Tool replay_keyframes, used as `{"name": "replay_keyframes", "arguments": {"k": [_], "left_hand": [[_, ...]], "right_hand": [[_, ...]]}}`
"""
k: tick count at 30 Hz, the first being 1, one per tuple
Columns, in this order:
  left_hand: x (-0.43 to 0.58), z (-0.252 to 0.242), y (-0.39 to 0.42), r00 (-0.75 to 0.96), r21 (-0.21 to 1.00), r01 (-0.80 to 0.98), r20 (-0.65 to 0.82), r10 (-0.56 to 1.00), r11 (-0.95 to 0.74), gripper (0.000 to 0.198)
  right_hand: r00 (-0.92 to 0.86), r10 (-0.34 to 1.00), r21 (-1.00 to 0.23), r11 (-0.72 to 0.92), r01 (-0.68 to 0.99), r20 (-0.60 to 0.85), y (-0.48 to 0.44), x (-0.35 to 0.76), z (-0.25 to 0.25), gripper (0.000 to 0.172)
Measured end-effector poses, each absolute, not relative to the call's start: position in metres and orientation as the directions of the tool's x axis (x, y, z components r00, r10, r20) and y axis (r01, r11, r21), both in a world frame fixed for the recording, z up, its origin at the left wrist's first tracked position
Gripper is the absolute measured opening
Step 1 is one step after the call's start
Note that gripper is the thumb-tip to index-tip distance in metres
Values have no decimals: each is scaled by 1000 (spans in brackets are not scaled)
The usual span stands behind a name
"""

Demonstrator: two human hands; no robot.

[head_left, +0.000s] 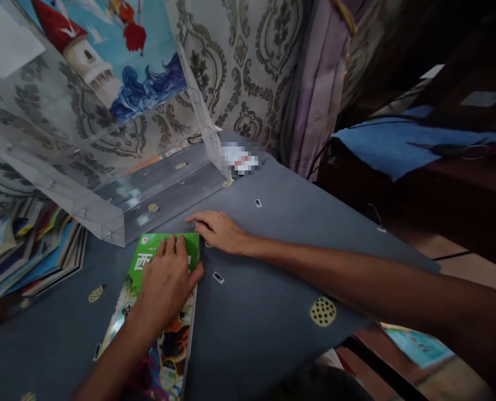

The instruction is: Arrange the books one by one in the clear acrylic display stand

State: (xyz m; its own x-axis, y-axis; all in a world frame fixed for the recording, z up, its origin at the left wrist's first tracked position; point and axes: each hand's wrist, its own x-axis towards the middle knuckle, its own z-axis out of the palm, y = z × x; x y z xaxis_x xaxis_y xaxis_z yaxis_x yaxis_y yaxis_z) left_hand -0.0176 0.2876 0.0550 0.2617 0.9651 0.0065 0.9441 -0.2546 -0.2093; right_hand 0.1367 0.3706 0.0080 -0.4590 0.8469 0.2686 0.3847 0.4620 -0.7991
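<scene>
At far left, a fanned pile of thin, multicoloured books (56, 262) lies on the grey, pineapple-printed table (273, 289). Next, toward the far wall, stands a clear plastic rack (106, 225).

Near side, just before the rack, a green-topped, glossy illustrated book (181, 334) lies flat and closed on the table, apart from the pile. Progress, as judged: the book is set down and roughly aligned under the hands; it is neither opened nor lifted, and what work is left cannot be established. Condition: large white characters, partly covered; busy coloured artwork below; pale page edges along the right side; no damage noted.

The left hand (166, 281) rests palm-down on the cover, fingers extended, its grip not closed around anything. The right hand (225, 234) is at the book's far right corner, fingers partly curled; whether its grip holds that corner cannot be told.
</scene>
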Motion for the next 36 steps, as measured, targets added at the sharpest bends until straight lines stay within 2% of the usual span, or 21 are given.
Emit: {"name": "replay_keyframes", "arguments": {"k": [6, 12, 17, 21, 25, 29, 33, 36], "left_hand": [[-6, 68, 287, 232, -244, 941, -39, 972, -234, 32], [-11, 77, 289, 219, -229, 945, -85, 972, -233, 33], [-13, 81, 292, 200, -198, 955, -120, 972, -221, 30], [-10, 82, 290, 182, -257, 944, -113, 977, -205, 37], [-3, 79, 285, 197, -298, 931, -77, 977, -211, 39], [0, 72, 280, 232, -297, 927, -27, 972, -229, 37], [-23, 70, 275, 346, -213, 915, -27, 938, -344, 46], [-64, 75, 257, 552, -17, 830, -113, 826, -557, 68]], "right_hand": [[-421, 871, -849, 409, 334, 254, 370, 138, 9, 35], [-337, 903, -918, 344, 197, 267, 368, 141, 14, 36], [-283, 892, -914, 393, 98, 353, 365, 143, 17, 34], [-278, 864, -889, 452, 66, 419, 358, 144, 19, 33], [-324, 801, -823, 559, 101, 504, 353, 145, 19, 34], [-466, 757, -723, 622, 300, 458, 353, 143, 15, 30], [-519, 747, -642, 645, 414, 416, 353, 140, 11, 26], [-509, 728, -621, 673, 401, 460, 352, 141, 12, 26]]}}
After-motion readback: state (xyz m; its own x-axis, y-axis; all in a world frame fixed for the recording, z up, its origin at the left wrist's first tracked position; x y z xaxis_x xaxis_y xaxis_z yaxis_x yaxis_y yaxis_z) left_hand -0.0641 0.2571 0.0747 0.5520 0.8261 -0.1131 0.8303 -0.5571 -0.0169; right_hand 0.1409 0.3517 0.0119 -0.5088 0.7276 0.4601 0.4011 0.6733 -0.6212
